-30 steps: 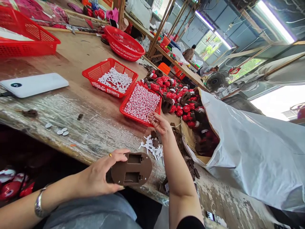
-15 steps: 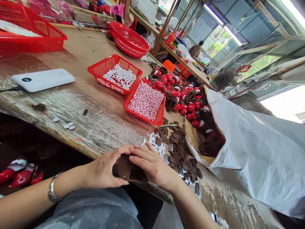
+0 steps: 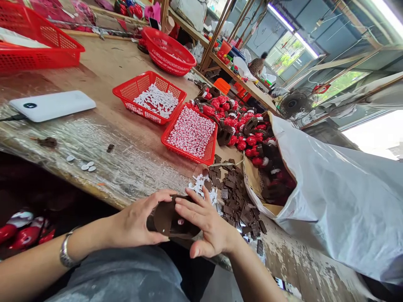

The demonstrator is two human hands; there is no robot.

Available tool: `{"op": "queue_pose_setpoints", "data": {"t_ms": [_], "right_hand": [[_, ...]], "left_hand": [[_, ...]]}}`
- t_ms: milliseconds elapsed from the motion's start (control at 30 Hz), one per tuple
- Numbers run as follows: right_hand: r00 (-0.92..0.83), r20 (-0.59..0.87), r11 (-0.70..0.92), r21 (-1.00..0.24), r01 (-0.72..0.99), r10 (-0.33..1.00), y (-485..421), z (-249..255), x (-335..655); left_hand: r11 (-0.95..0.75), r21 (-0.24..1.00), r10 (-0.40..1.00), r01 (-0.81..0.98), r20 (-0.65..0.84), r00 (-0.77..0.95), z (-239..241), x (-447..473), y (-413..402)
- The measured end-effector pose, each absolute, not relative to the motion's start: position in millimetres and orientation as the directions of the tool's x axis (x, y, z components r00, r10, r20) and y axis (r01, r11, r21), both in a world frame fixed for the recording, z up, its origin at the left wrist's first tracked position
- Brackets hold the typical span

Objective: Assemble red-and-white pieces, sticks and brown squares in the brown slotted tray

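Observation:
My left hand (image 3: 135, 224) grips a brown oval plastic part (image 3: 166, 220) at the near table edge, thumb along its top. My right hand (image 3: 204, 222) lies against the same part from the right, fingers pressed on its face beside a small pale piece. Just beyond lie loose white pieces (image 3: 201, 188) and a heap of small brown plastic pieces (image 3: 236, 201). A red basket of red-and-white beads (image 3: 190, 132) stands further back.
Another red basket of white pieces (image 3: 154, 100), a white power bank (image 3: 52, 105), a round red basket (image 3: 168, 52) and a large red crate (image 3: 34, 40) stand on the wooden table. Red and brown toy parts (image 3: 242, 126) spill from a big white sack (image 3: 340, 201). A fan (image 3: 296, 102) stands behind.
My right hand came back from the bead basket to the brown part and now presses on its face. The left hand has kept hold of the part.

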State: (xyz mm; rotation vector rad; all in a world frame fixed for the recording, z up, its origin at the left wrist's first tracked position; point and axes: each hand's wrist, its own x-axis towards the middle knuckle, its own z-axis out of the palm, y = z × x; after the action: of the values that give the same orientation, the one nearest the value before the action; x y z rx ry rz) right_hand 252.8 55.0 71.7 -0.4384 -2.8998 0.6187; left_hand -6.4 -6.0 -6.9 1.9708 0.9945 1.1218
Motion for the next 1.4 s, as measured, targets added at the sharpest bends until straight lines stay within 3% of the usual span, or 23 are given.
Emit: {"op": "queue_pose_setpoints", "data": {"t_ms": [200, 300, 433, 600, 700, 900, 1000, 1233, 1333, 1400], "right_hand": [[-0.799, 0.161, 0.765, -0.445, 0.466, 0.580, 43.5, 72.8, 246.7], [-0.822, 0.157, 0.786, -0.433, 0.442, 0.548, 37.4, 80.3, 238.9], [-0.876, 0.006, 0.832, -0.315, 0.457, 0.483, 24.9, 87.6, 230.1], [-0.838, -0.070, 0.809, -0.228, 0.542, 0.542, 7.2, 84.6, 222.6], [-0.829, -0.042, 0.809, -0.195, 0.554, 0.558, 3.8, 82.1, 221.5], [-0.771, 0.172, 0.790, -0.101, 0.605, 0.613, -9.9, 79.1, 221.5], [-0.672, 0.204, 0.702, -0.176, 0.690, 0.712, -23.2, 79.8, 220.2], [-0.682, -0.002, 0.633, -0.371, 0.680, 0.731, -34.8, 82.7, 218.4], [-0.614, 0.027, 0.504, -0.599, 0.622, 0.789, -37.5, 77.6, 216.7], [-0.524, -0.031, 0.300, -0.791, 0.533, 0.851, -39.9, 70.8, 214.8]], "left_hand": [[-0.497, 0.817, 0.856, 0.292, 0.406, 0.320, -8.7, -6.4, -5.9], [-0.479, 0.826, 0.863, 0.298, 0.383, 0.329, -9.1, -6.9, -6.2], [-0.465, 0.844, 0.871, 0.266, 0.382, 0.308, -15.2, -6.6, -6.5], [-0.484, 0.836, 0.860, 0.259, 0.398, 0.321, -16.1, -4.3, -7.0], [-0.512, 0.811, 0.844, 0.282, 0.414, 0.343, -9.5, -4.1, -6.8], [-0.512, 0.806, 0.845, 0.298, 0.411, 0.343, -6.4, -2.3, -8.5], [-0.481, 0.812, 0.876, 0.331, 0.427, 0.225, -10.1, 5.3, -14.2], [-0.512, 0.750, 0.858, 0.420, 0.475, 0.197, -10.1, 18.3, -23.5], [-0.488, 0.748, 0.868, 0.450, 0.471, 0.159, -12.6, 19.4, -23.9], [-0.487, 0.744, 0.866, 0.457, 0.480, 0.140, -14.7, 20.6, -24.7]]}}
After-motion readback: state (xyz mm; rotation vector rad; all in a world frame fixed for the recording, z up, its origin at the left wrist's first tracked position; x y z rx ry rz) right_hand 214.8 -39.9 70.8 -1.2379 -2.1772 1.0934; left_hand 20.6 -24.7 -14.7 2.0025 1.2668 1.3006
